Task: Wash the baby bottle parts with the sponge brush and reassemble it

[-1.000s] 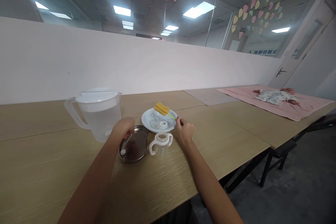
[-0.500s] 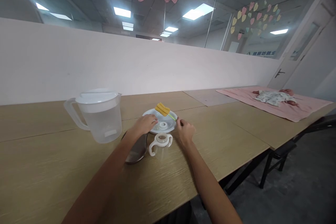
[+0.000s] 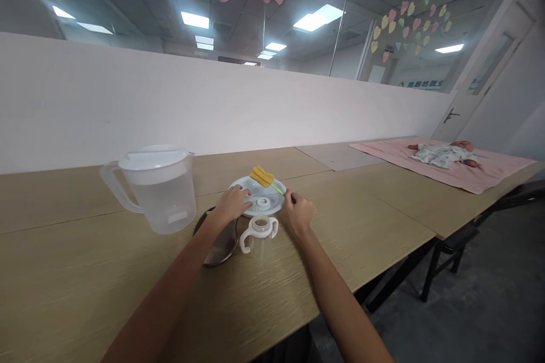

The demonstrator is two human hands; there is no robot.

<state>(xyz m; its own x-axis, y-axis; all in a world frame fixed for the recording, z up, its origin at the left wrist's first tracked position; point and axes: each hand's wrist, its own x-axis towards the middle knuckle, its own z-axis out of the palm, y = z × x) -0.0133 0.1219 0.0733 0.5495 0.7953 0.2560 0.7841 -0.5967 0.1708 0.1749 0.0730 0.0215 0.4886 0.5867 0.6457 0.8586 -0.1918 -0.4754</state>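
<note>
My right hand is closed around the green handle of a bottle brush with a yellow sponge head. The sponge sits over the back of a white plate. At the plate's left edge is my left hand, fingers stretched out and apart, with nothing visible in them. A white ring-shaped bottle part lies on the plate; clear pieces beside it are hard to make out. In front of the plate stands a clear baby bottle with white side handles, its top uncovered. A metal kidney dish lies partly under my left forearm.
A lidded plastic pitcher holding clear liquid stands at the left on the wooden table. At the far right a baby doll in patterned clothing lies on a pink cloth. A dark chair stands by the right edge.
My left hand has drawn back slightly left from the plate, its fingers spreading a little. My right hand and the brush stay nearly the same. The whole view has shifted slightly.
</note>
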